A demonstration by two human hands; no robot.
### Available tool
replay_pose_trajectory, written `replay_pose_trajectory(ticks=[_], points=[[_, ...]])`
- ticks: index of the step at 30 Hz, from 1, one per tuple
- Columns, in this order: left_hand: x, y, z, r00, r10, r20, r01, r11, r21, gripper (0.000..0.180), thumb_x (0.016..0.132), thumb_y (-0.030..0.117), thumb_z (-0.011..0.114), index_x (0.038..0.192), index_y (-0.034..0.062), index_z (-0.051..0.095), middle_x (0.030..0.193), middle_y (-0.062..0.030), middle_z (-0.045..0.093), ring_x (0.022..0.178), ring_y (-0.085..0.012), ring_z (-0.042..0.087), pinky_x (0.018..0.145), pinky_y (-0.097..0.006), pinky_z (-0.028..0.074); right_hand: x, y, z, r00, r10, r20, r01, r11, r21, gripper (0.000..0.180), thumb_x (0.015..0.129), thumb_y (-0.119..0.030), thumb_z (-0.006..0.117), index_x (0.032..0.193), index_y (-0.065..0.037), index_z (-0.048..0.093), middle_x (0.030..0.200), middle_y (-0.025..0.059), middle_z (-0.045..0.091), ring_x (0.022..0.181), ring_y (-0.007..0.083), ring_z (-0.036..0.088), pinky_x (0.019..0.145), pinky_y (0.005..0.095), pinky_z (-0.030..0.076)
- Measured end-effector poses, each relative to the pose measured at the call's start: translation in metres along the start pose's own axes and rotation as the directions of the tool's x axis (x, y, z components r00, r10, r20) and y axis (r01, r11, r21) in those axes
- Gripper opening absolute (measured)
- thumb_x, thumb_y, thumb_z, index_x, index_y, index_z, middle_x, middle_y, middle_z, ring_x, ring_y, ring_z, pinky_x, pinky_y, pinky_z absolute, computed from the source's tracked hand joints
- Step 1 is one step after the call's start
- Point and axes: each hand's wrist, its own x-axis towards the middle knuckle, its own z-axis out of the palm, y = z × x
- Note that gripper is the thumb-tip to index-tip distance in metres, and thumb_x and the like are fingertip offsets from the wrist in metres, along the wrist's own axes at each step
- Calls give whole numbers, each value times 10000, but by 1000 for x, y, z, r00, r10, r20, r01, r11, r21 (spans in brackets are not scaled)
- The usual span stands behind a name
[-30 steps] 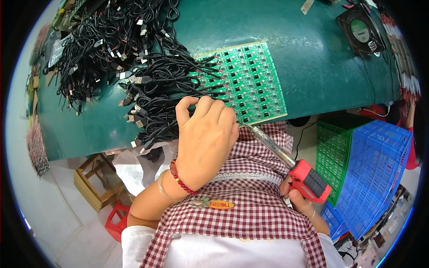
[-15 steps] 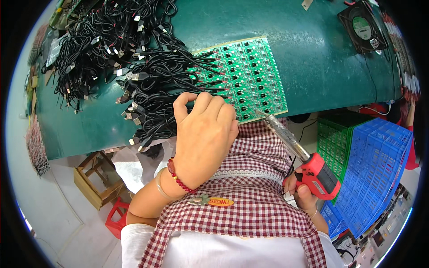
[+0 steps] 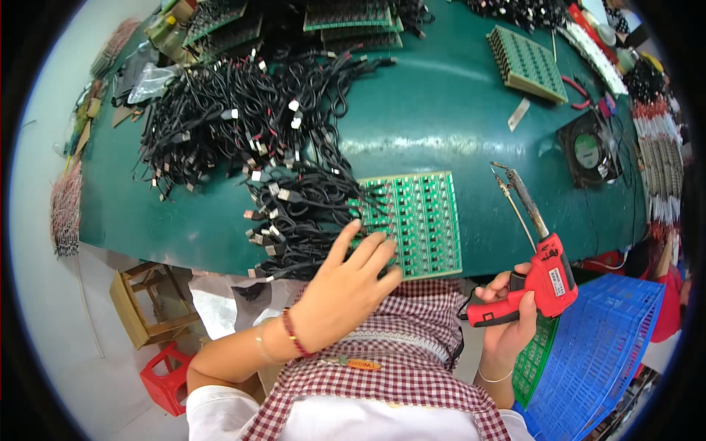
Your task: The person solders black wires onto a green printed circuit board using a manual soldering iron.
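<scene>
My left hand lies over the lower left corner of a green panel of circuit boards, fingers spread and pointing away from me. Under and beside its fingertips, a bundle of black USB cables ends along the panel's left columns, with small red wire ends on the boards. My right hand is wrapped round the handle of a red and black soldering gun. Its metal barrel and thin solder feed tube point up and away, with the tip apart from the panel, over the table to its right.
A larger heap of black cables covers the left of the green table. Board stacks stand at the back. A black fan sits at right, above blue crates. A red stool is at lower left.
The soldering gun has lifted off the panel's lower right edge and swung up to the right. My left hand's fingers have spread from a closed pose. The view now takes in more of the table's back.
</scene>
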Motion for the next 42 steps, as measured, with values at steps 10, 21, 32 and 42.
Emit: replay_pose_trajectory(ticks=[10,21,32,42], points=[[158,-190,-2,903,-324,-281,429,645,632,108,809,170,612,849,79,653,875,-86,598,851,-243,612,694,-391,501,28,-25,17,1000,-27,-16,29,995,92,413,936,-321,551,1184,-7,447,873,166,602,713,209,618,670,394,577],[132,-162,-91,808,-257,-530,296,955,-12,95,810,27,599,896,59,621,774,-97,654,719,-240,664,622,-374,505,46,-42,-16,975,-30,-222,41,998,46,339,924,-272,548,1147,-27,476,762,105,579,593,168,562,563,358,543],[61,-122,-98,906,-419,-52,0,125,-992,411,848,10,614,1248,-44,535,1051,-55,564,1052,-208,595,920,-313,486,63,-34,8,996,-25,-81,40,982,185,327,921,-241,544,1137,-7,470,747,130,587,587,196,579,561,384,550],[129,-103,-90,781,-343,-522,15,846,-533,344,896,-16,495,1220,40,595,826,-5,430,687,-68,408,624,-189,346,53,-41,6,976,-34,-217,50,996,71,284,937,-254,510,1114,-34,472,725,93,564,552,158,545,522,316,515]])
